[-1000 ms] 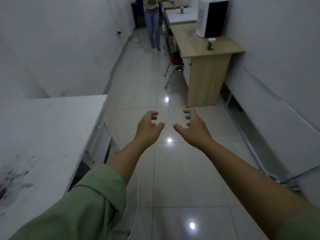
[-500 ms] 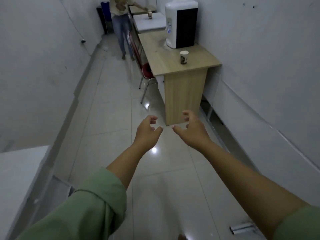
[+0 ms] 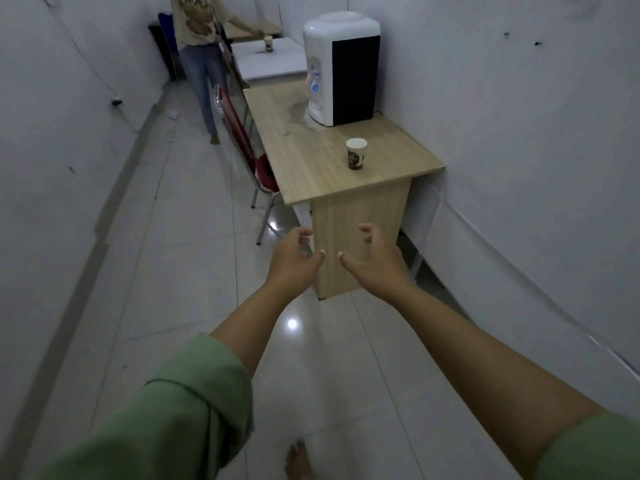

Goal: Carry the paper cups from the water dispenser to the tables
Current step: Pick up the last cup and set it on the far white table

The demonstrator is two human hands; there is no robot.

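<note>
A white paper cup with a dark print (image 3: 356,153) stands upright on a wooden desk (image 3: 311,168), a little in front of the white and black water dispenser (image 3: 341,69). My left hand (image 3: 292,263) and my right hand (image 3: 372,259) are stretched out side by side over the floor, short of the desk's near end and below the cup. Both hands are empty, fingers curled and apart. Another paper cup (image 3: 268,42) stands on a white table (image 3: 266,62) further back, under another person's hand.
A person in jeans (image 3: 201,53) stands in the aisle at the far end. A red chair (image 3: 242,140) is tucked at the desk's left side. White walls close in on both sides of the tiled aisle. My bare foot (image 3: 298,460) shows below.
I have moved down the aisle toward the desk; the desk, cup and dispenser are nearer and larger. The white table on my left has left the view. My hands stay empty.
</note>
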